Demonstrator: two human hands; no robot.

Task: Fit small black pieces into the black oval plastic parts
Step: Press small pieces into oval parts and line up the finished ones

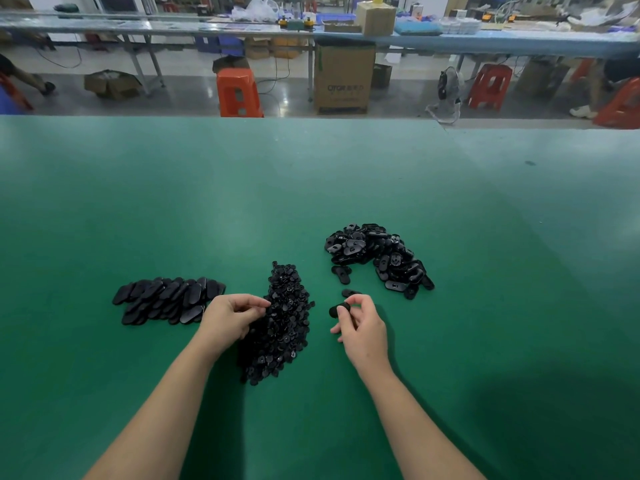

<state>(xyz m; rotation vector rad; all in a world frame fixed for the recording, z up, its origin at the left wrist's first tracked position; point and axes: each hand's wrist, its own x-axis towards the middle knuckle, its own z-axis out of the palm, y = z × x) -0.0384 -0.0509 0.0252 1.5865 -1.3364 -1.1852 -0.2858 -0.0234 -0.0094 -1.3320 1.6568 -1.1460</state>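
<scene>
While the right hand (pixel 362 323) pinches an oval (pixel 337 310) at five o'clock of the insert heap (pixel 282 317), the left hand (pixel 230 315) curls fingers picking there, likely next pressing one in.

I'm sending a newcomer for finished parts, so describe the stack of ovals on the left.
On the green table lie three black heaps. The stack lies farthest left, beside the left hand. Unlike the loose middle pile and right heap, its ovals overlap neatly, smooth side up.
</scene>
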